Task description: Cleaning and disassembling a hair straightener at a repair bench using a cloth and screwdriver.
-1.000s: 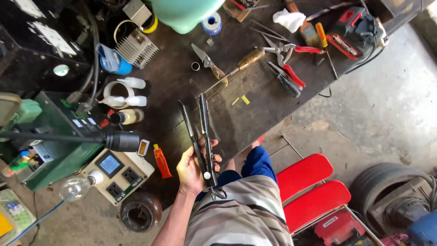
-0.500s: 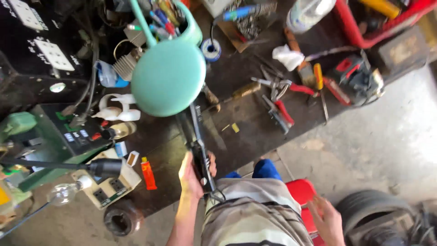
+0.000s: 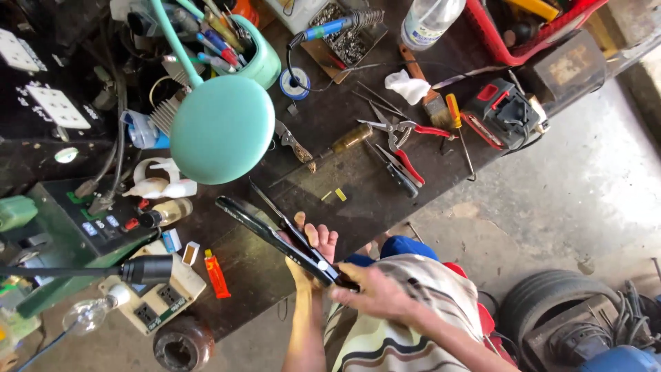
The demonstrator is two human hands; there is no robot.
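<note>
Over dark cluttered workbench (image 3: 385, 200), concrete floor (image 3: 551, 179)

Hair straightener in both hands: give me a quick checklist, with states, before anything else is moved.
1. Left hand under the hair straightener: ok.
2. Right hand gripping its hinge end: ok.
3. Plates apart, tips spread: ok.
4. Tips free of the green lamp shade: ok, a gap shows.
5. Cord plugged in or not: cannot tell.
6. Red pliers and cutters on the workbench away from the hands: ok.
</note>
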